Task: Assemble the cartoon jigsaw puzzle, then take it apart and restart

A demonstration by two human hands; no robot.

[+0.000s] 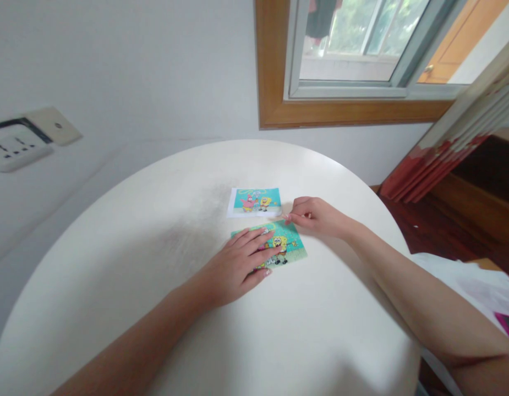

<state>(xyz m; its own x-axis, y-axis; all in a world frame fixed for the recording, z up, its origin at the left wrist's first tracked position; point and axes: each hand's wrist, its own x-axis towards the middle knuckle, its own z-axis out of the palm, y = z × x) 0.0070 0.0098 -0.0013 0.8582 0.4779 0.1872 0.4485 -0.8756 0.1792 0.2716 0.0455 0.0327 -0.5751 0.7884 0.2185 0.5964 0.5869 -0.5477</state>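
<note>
A teal jigsaw puzzle with a yellow cartoon character lies on the table, with fine piece lines across it. My left hand rests flat on its left half, fingers spread, covering much of the picture. At the puzzle's upper right edge is my right hand, thumb and fingers pinched together. A thin pale sliver shows at those fingertips, too small to name. Just beyond the puzzle lies a white-bordered picture sheet showing a pink and a yellow cartoon character on teal.
The round white table stands against a wall with a power socket at the left. A wood-framed window is at the back right, beside a red and cream curtain. White plastic-like material lies beyond the table's right edge.
</note>
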